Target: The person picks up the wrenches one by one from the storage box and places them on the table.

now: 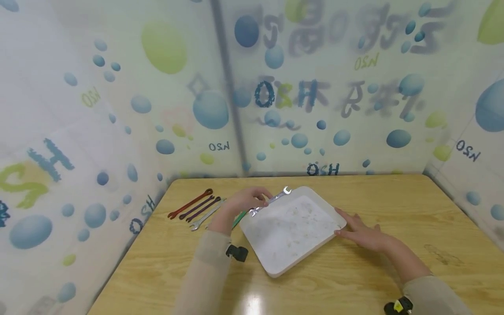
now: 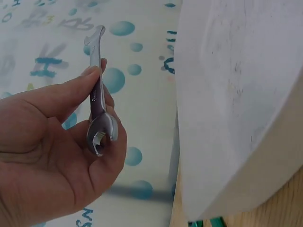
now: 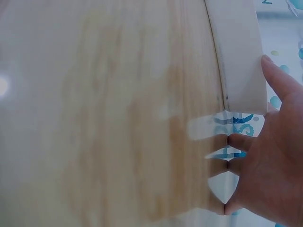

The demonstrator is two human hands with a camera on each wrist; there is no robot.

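Note:
My left hand [image 1: 245,202] pinches a silver double open-end wrench [image 2: 97,90] between thumb and fingers. In the head view, that wrench lies over the left edge of a white tray [image 1: 291,234], with one jaw towards the far side. At the tray's right corner is my right hand [image 1: 364,234], thumb on the near wall and index finger round the other side. Its remaining fingers [image 3: 241,142] are spread, with their tips on the table. Left of the tray, a green wrench [image 1: 239,218] shows in part beside my left wrist.
Further left on the wooden table [image 1: 393,197] lie a red wrench [image 1: 190,204], two dark purple wrenches [image 1: 203,209] and a silver wrench [image 1: 202,221], roughly parallel. A patterned curtain [image 1: 275,131] stands behind the table and along both sides.

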